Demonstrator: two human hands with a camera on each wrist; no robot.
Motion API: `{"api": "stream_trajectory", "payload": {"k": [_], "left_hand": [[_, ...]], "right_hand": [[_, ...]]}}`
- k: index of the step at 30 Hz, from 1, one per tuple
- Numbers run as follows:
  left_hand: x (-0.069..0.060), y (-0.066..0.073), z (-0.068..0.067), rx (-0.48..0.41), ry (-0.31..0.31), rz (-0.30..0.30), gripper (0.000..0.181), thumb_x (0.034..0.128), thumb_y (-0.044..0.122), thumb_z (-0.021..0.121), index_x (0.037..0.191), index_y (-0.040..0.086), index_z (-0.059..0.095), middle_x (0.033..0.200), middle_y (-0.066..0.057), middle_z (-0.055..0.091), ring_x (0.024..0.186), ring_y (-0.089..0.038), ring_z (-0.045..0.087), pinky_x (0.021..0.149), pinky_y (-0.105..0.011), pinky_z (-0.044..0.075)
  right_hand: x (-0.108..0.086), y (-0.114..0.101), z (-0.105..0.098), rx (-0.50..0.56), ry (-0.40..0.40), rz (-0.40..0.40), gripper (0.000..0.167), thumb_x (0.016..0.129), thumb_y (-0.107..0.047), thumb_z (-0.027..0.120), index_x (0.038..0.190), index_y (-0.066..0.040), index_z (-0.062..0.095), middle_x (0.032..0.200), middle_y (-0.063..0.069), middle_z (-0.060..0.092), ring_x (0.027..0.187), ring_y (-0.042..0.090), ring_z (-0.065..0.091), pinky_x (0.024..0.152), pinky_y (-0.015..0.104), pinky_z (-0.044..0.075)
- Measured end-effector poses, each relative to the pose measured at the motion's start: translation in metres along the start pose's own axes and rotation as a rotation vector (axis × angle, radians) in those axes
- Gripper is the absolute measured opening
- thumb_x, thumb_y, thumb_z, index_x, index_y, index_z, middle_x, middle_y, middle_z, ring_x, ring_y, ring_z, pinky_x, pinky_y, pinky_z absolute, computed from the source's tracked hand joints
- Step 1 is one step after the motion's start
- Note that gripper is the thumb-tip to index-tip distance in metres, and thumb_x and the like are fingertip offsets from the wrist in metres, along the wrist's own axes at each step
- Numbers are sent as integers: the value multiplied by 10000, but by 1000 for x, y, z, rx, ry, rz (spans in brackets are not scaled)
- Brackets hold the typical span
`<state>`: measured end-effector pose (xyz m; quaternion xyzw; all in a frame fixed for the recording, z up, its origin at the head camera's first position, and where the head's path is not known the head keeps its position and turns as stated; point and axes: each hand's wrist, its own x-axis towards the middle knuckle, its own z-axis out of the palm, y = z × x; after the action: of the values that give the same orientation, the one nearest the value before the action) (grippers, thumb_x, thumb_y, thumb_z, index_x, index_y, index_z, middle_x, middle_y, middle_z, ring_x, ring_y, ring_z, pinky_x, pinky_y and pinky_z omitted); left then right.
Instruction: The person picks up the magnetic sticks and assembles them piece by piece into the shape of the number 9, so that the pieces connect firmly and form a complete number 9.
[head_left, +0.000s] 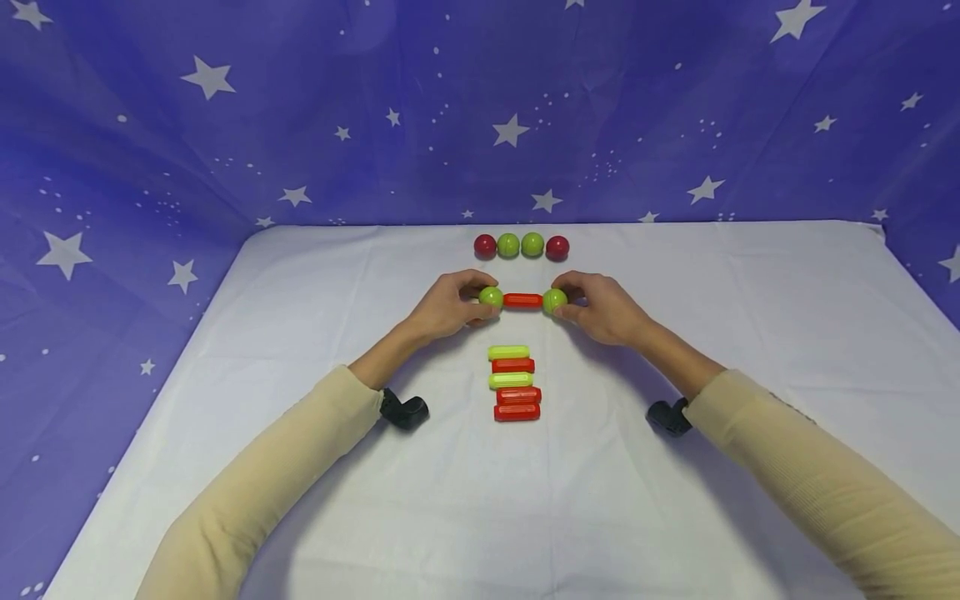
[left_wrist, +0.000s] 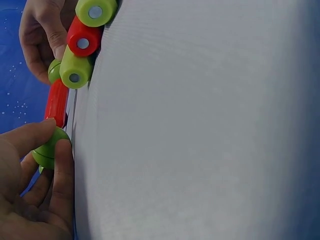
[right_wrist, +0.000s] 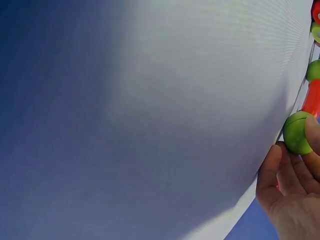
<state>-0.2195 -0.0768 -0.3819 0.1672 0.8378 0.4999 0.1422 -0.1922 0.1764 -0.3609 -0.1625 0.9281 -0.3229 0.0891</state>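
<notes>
Between my hands a red rod (head_left: pixel 522 300) lies sideways, with a green ball at each end. My left hand (head_left: pixel 452 305) pinches the left green ball (head_left: pixel 491 298) between thumb and fingers. The right green ball (head_left: pixel 554 301) is held the same way by my right hand (head_left: pixel 603 307). Both balls touch the rod's ends. In the left wrist view, the left thumb and fingers curl round their green ball (left_wrist: pixel 50 148), and the red rod (left_wrist: pixel 56 102) runs from it to the other ball. The right wrist view shows the right thumb over its green ball (right_wrist: pixel 298 133).
Behind the hands stand a red ball (head_left: pixel 485 247), two green balls (head_left: pixel 521 244) and another red ball (head_left: pixel 557 247) in a row. Nearer, several red and yellow-green rods (head_left: pixel 515 381) lie stacked in a column on the white cloth (head_left: pixel 420 508). A starry blue curtain (head_left: pixel 450 108) hangs behind.
</notes>
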Motion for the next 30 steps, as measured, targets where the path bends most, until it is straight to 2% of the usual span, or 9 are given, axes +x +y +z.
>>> {"api": "stream_trajectory", "payload": {"k": [6, 12, 20, 22, 24, 27, 30], "left_hand": [[-1, 0, 0, -4, 1, -3, 402, 885, 103, 740, 1258, 34, 606, 1178, -103, 637, 998, -216, 603, 744, -290, 570], [-2, 1, 2, -28, 7, -5, 410, 885, 81, 736, 1267, 19, 599, 1187, -121, 633, 986, -216, 609, 748, -288, 574], [-7, 5, 7, 6, 47, -4, 488, 892, 113, 737, 1339, 31, 561, 1250, -124, 599, 938, -234, 628, 729, -296, 564], [-9, 5, 8, 20, 77, 0, 512, 881, 137, 754, 1348, 50, 564, 1285, -119, 571, 936, -238, 633, 703, -307, 567], [-12, 7, 10, 34, 121, 16, 507, 869, 163, 769, 1331, 65, 585, 1293, -104, 556, 973, -238, 622, 704, -320, 562], [-21, 12, 13, 37, 183, 74, 456, 853, 166, 784, 1268, 53, 633, 1254, -89, 577, 1047, -230, 586, 812, -354, 528], [-34, 19, 18, 36, 164, 128, 400, 855, 158, 779, 1212, 27, 656, 1187, -83, 629, 1063, -228, 572, 915, -384, 468]], "right_hand": [[-2, 1, 0, 4, 3, -32, 431, 933, -24, 648, 1352, 9, 555, 1233, 192, 629, 1146, 342, 578, 1040, 497, 427], [-2, 2, -1, -4, 4, -64, 384, 937, -18, 639, 1316, 23, 596, 1247, 187, 632, 1145, 342, 581, 1039, 504, 426], [-1, 3, -1, -3, 3, -59, 395, 930, -18, 648, 1320, 22, 598, 1233, 189, 641, 1144, 343, 579, 1041, 510, 419], [-1, 3, -1, 1, 3, -58, 396, 930, -17, 647, 1320, 26, 595, 1234, 191, 640, 1145, 343, 577, 1043, 510, 417], [-1, 3, -1, 6, 6, -60, 393, 928, -14, 648, 1316, 28, 598, 1228, 190, 643, 1140, 340, 581, 1041, 507, 419], [-1, 3, -1, 15, 10, -75, 385, 923, -7, 651, 1303, 33, 607, 1212, 187, 652, 1125, 339, 596, 1030, 501, 434], [-1, 3, -2, 11, 10, -84, 382, 922, -14, 655, 1299, 30, 612, 1205, 181, 657, 1120, 339, 605, 1018, 499, 447]]}}
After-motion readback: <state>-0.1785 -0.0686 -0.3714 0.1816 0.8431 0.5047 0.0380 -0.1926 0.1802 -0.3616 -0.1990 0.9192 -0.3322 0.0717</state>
